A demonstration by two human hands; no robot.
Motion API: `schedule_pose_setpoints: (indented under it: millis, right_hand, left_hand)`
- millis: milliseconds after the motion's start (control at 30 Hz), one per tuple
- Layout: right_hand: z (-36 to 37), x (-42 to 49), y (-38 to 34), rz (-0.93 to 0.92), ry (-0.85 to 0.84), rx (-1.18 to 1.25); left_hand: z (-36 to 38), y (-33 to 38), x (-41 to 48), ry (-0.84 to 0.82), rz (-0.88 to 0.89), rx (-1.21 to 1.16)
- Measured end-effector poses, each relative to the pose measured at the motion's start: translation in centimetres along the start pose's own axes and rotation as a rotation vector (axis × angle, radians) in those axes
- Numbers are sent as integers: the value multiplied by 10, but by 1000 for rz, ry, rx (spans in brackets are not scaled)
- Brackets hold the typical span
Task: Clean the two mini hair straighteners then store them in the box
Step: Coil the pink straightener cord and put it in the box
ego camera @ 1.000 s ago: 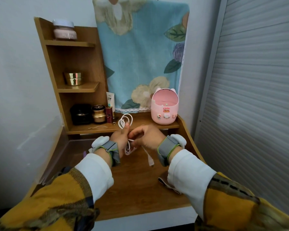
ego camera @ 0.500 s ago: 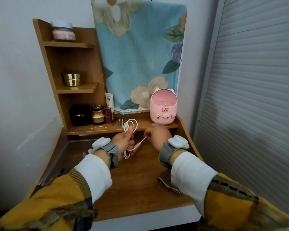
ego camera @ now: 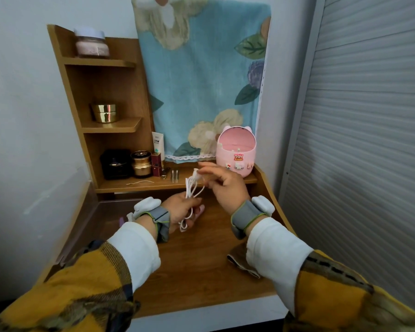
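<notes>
In the head view, near the middle of the frame, the left hand (ego camera: 177,210) closes its grip round a loosely looped thin white cable (ego camera: 191,188) and what looks like a pale pink mini hair straightener (ego camera: 201,210), whose rounded tip pokes out past the fingers just above the wooden desk (ego camera: 201,271). Bundling both in one fist leaves the other hand free for the loose end. The right hand (ego camera: 228,188), higher and just to the right, pinches the cable's small plug end in a narrow grip of thumb and forefinger, probably to wind the lead so it will not trail in storage. A round pink plastic box with cat ears (ego camera: 236,149) stands open on the low shelf right behind the hands, within easy reach. A brownish cloth (ego camera: 240,261) lies at lower right, partly under the right sleeve, likely for wiping. A lilac tip (ego camera: 121,221) beside the left wristband may be the second straightener; I cannot tell.
</notes>
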State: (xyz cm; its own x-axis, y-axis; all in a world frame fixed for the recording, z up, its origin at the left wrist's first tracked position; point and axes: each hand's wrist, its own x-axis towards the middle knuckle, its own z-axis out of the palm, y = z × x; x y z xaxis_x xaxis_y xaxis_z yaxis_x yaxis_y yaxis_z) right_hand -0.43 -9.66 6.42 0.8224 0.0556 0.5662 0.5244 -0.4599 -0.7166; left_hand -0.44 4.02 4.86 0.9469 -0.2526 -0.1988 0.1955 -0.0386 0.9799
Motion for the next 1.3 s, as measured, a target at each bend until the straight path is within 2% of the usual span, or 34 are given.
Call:
schedule_pose_setpoints:
  millis: [67, 100, 133, 167, 233, 267, 333, 367, 400, 533, 667, 733, 833, 933, 1000, 1067, 1133, 1300]
  right_hand:
    - [-2, -1, -1, 125, 161, -19]
    - [-4, -1, -2, 220, 178, -21]
    - [-5, -2, -5, 328, 119, -27]
    - [-4, -2, -8, 414, -10, -45]
    - [2, -4, -10, 499, -274, -28]
    - [7, -4, -11, 525, -343, 25]
    - [17, -3, -9, 580, -360, 138]
    - [20, -2, -7, 610, -328, 200]
    - [23, -2, -4, 634, -280, 269]
    - [29, 0, 12, 689, -95, 553]
    - [36, -1, 12, 716, -56, 643]
    - [36, 1, 9, 704, 4, 638]
    - [36, 6, 9, 728, 77, 665]
    - [37, 9, 4, 682, 11, 526]
    - [39, 10, -1, 650, -83, 408]
    - [40, 12, -3, 663, -113, 363]
    - [39, 16, -4, 689, -70, 311]
    - [37, 16, -2, 780, -26, 444]
  left_hand:
    - [3, 4, -3, 29, 32, -132]
    - [3, 4, -1, 52, 61, -158]
    - [4, 4, -1, 69, 97, -141]
    - [4, 5, 0, 98, 138, -39]
    - [4, 9, -1, 138, 216, 435]
    - [5, 11, 0, 114, 234, 684]
    - [10, 14, -1, 57, 203, 1052]
    - [11, 13, 0, 56, 192, 1116]
    - [12, 13, -1, 72, 201, 1095]
    - [0, 9, -1, -18, 290, 715]
    - [-6, 7, 1, -123, 245, 661]
    - [-7, 3, 6, -77, 237, 722]
    - [-11, -9, 13, 113, 253, 828]
    - [-8, -8, 13, 226, 309, 1195]
    - [-4, -1, 16, 200, 181, 1453]
    - [0, 3, 19, 190, 77, 1606]
    - [1, 4, 21, 226, 108, 1650]
    - [-8, 1, 20, 237, 180, 1552]
